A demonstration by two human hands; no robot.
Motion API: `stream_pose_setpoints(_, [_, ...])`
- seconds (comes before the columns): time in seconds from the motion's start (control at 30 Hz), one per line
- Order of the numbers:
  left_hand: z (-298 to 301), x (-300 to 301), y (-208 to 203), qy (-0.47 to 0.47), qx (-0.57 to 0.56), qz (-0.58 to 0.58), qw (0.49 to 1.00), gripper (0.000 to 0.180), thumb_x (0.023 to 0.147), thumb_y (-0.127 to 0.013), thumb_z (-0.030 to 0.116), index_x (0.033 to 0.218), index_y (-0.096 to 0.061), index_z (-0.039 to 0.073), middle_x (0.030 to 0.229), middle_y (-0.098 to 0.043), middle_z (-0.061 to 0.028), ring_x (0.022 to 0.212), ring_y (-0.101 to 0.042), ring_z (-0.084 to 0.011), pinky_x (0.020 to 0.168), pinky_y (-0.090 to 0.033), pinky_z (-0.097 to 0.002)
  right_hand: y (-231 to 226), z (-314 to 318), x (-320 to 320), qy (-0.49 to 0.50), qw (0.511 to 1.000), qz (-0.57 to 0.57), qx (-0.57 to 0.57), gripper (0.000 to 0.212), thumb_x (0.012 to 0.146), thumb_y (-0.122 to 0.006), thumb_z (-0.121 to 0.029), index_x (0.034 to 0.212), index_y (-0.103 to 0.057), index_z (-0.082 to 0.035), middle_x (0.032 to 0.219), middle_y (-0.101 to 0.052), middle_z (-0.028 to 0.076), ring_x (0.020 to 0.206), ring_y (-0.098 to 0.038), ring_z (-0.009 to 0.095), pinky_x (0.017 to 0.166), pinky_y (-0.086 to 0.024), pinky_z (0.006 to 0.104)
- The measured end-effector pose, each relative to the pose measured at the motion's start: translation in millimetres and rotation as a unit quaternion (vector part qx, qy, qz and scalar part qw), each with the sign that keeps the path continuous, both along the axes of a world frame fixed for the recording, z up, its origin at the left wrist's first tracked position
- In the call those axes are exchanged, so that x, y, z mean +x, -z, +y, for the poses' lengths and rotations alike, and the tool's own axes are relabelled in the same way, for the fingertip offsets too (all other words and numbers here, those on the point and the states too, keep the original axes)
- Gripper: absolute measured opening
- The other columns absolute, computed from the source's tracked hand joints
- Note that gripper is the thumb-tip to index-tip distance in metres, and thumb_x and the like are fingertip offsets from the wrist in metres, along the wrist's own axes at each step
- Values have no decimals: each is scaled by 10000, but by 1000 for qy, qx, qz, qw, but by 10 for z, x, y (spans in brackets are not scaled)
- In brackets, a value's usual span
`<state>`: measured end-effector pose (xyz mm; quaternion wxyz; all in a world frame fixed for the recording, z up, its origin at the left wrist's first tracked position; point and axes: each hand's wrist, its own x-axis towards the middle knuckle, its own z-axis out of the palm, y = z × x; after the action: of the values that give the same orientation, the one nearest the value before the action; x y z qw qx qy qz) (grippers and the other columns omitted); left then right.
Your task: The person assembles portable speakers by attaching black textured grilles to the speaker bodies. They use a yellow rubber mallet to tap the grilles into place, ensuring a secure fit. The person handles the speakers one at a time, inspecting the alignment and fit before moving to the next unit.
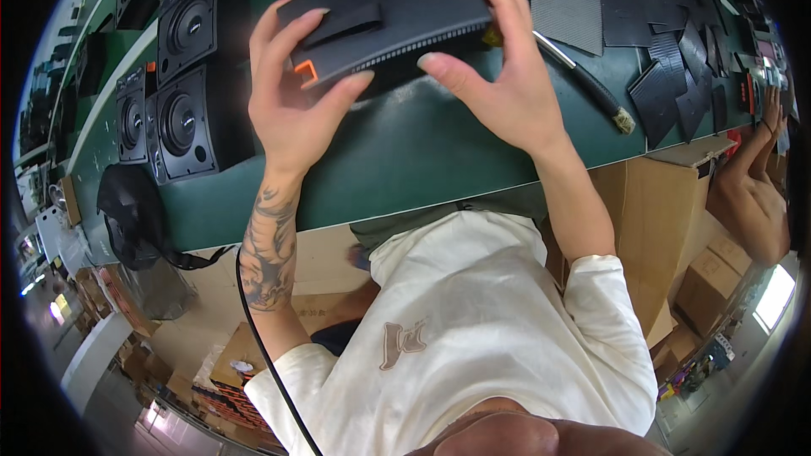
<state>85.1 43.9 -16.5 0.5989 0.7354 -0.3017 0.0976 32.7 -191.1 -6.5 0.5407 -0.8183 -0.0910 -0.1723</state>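
Note:
Between my two hands is a black speaker box [414, 2] with a strap handle [348, 25] on its upper face. An orange piece [306, 73] sits at its left near corner, and the edge of a perforated grille [405, 51] runs along the side toward me. My left hand [296, 97] is closed round the left end, thumb on the near edge. At the right end my right hand [507, 67] grips it, thumb on the near edge and fingers over the far side. I cannot tell whether the box touches the green bench [405, 148] or is held just above.
Several black speakers [182, 118] stand stacked on the left. To the right lie a black-handled tool [596, 89], a grey grille panel [566, 13] and many dark panels [667, 76]. A black bag [131, 207] is at the left edge. Another person's arm [752, 186] shows far right, beyond a cardboard box [646, 211].

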Motion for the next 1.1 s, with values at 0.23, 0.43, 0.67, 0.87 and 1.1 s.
stream_pose_setpoints(0.23, [-30, -10, -7, 19, 9, 8, 1000, 783, 722, -914, 119, 1408, -544, 41, 1557, -342, -199, 1334, -533, -309, 1022, -576, -412, 114, -121, 108, -81, 985, 28, 151, 1032, 751, -929, -222, 1576, -340, -29, 1425, -482, 162, 1335, -493, 293, 1149, -380, 367])
stream_pose_setpoints(0.43, [-89, -120, -25, -31, 43, -7, 999, 689, 742, -920, 213, 1335, -606, 58, 1497, -399, -198, 1284, -557, -309, 1045, -527, -409, 90, -137, 71, -79, 990, 13, 116, 1009, 745, -934, -194, 1566, -371, -27, 1406, -469, 120, 1310, -497, 247, 1143, -372, 350])
stream_pose_setpoints(0.67, [-31, -174, -265, -39, 91, 101, 990, 562, 807, -877, 279, 1272, -658, 52, 1390, -560, -169, 1259, -570, -256, 1084, -428, -368, -183, -79, -207, -12, 989, 122, 78, 928, 765, -931, -309, 1495, -441, -13, 1362, -498, 155, 1201, -586, 292, 1041, -483, 382])
stream_pose_setpoints(0.87, [-208, -33, -457, -4, -24, 318, 948, 457, 904, -821, 298, 1238, -652, 35, 1124, -656, -71, 1002, -637, -131, 885, -500, -263, -282, -227, 50, 43, 989, 68, -127, 694, 921, -725, -515, 1372, -600, -1, 1292, -630, 189, 1173, -623, 344, 936, -525, 392])
stream_pose_setpoints(1.1, [-325, 203, -77, -57, -160, 391, 904, 334, 926, -798, 243, 1122, -655, 12, 990, -650, -28, 899, -589, -92, 839, -482, -244, -220, -801, -244, 69, 958, 62, -270, 427, 942, -726, -254, 1292, -647, -22, 1246, -642, 160, 1164, -620, 339, 975, -500, 388])
